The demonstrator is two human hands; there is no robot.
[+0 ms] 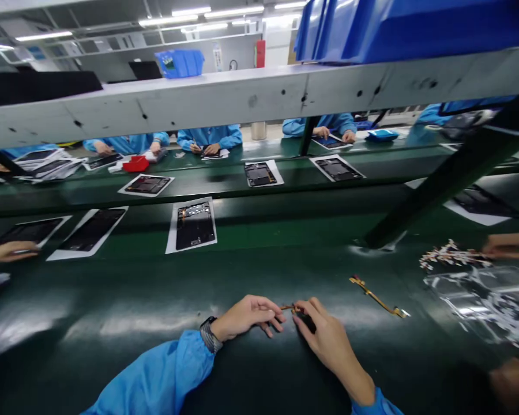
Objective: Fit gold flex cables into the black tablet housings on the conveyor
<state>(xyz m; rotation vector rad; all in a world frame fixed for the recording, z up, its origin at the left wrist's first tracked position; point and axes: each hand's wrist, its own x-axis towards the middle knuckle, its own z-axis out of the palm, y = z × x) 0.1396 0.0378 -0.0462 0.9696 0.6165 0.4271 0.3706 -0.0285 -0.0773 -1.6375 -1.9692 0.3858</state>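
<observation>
Gold flex cable (292, 308) between left hand (244, 318) and right hand (328, 340).

Long bright lights (168, 21) shine from the ceiling (90, 14). A grey shelf (155, 104) runs across the room, with a blue bin (415, 29) on top.

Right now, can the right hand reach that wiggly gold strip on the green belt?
Probably yes. The right hand is close to the gold flex cable, with only bare green belt between them. Nothing blocks the way, though it is pinching a small dark part, so it would likely need to let go first.
</observation>
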